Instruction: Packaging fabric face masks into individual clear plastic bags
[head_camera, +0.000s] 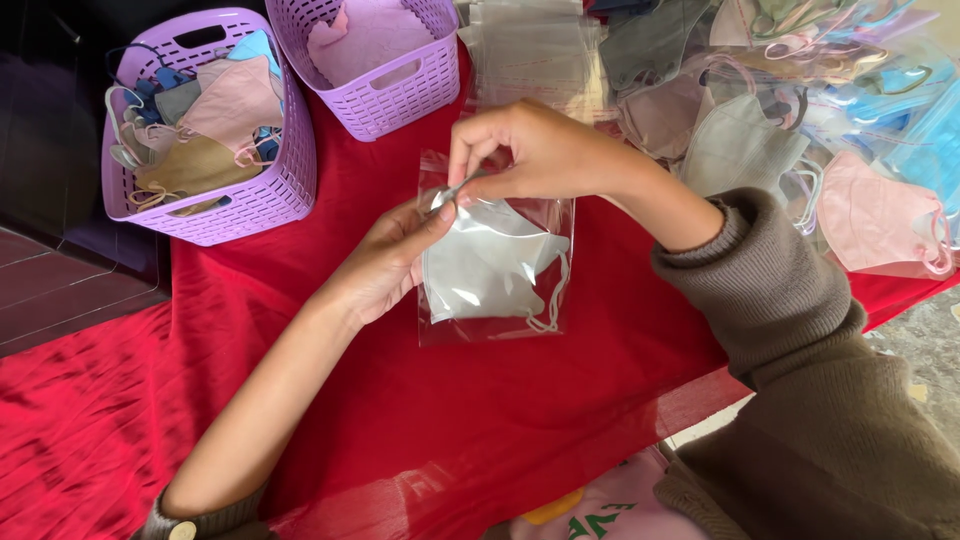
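A red cloth (380, 420) covers the table. Two lilac baskets (280, 190) sit at its far left corner, and loose masks (880, 215) are heaped along the far right edge beside a stack of empty bags (530, 55). Mid-table lies a clear bag (495, 325) with a white mask (485, 270) inside. The left hand (385, 260) pinches the bag's top left corner; the right hand (530, 150) pinches its flap. The thin film could crease or seal crooked, and an ear loop (555, 300) might catch in the mouth.
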